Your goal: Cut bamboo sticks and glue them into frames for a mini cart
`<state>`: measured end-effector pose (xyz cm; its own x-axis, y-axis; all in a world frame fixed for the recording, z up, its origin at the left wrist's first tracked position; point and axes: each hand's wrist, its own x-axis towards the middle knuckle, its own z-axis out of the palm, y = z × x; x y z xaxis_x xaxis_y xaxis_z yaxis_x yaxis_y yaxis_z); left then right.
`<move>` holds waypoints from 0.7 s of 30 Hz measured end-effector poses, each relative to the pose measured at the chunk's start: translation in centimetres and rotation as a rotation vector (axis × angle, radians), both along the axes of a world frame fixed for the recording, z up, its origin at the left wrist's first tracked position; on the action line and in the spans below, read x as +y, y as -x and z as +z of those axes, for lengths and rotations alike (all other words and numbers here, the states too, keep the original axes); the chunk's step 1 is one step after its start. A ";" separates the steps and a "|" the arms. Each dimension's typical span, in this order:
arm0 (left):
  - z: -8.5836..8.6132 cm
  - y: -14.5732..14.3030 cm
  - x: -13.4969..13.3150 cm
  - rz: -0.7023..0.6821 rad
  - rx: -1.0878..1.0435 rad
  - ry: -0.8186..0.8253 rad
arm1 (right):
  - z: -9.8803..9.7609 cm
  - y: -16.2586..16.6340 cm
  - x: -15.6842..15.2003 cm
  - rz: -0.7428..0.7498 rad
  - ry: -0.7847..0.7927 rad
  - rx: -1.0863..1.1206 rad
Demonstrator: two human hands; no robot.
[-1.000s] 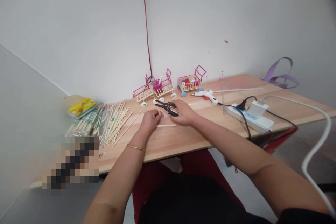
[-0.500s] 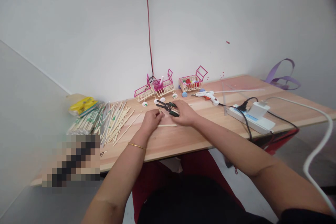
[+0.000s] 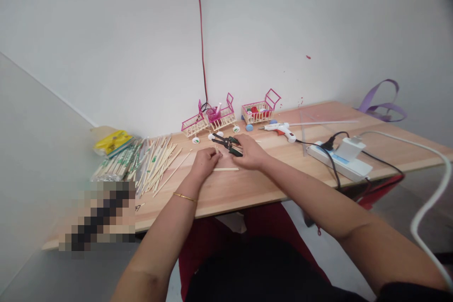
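Observation:
My right hand (image 3: pixel 251 152) is wrapped round the dark green handles of a pair of pliers (image 3: pixel 226 143), whose black jaws are parted and point left. Close by on the left, my left hand (image 3: pixel 205 162) pinches a short piece of wooden stick (image 3: pixel 217 149) between thumb and fingertips. The jaws are just above and beyond that piece, and I cannot tell whether they touch it. Another cut stick (image 3: pixel 225 169) lies flat on the table just in front of both hands.
Loose sticks (image 3: pixel 159 165) and packed sticks (image 3: pixel 118 160) lie left, with a yellow packet (image 3: pixel 112 143) on top. Miniature carts (image 3: pixel 257 112) of sticks stand along the wall. To the right are a glue gun (image 3: pixel 279 130) and a power strip (image 3: pixel 338 161) with cables.
The plier jaws have opened slightly wider and now sit a little further right of the left fingertips. Both hands stay in nearly the same place.

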<state>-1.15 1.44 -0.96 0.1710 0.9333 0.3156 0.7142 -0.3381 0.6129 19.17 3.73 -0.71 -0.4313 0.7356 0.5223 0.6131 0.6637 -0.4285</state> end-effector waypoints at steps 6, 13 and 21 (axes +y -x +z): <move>0.0 0.1 0.0 -0.033 -0.013 -0.011 | 0.0 0.0 0.1 -0.007 -0.013 -0.008; -0.2 0.0 0.0 -0.073 -0.058 -0.073 | 0.3 -0.5 0.0 0.009 -0.030 -0.070; -0.2 -0.3 -0.1 -0.147 -0.096 -0.138 | 0.2 -0.6 0.0 0.074 -0.026 -0.151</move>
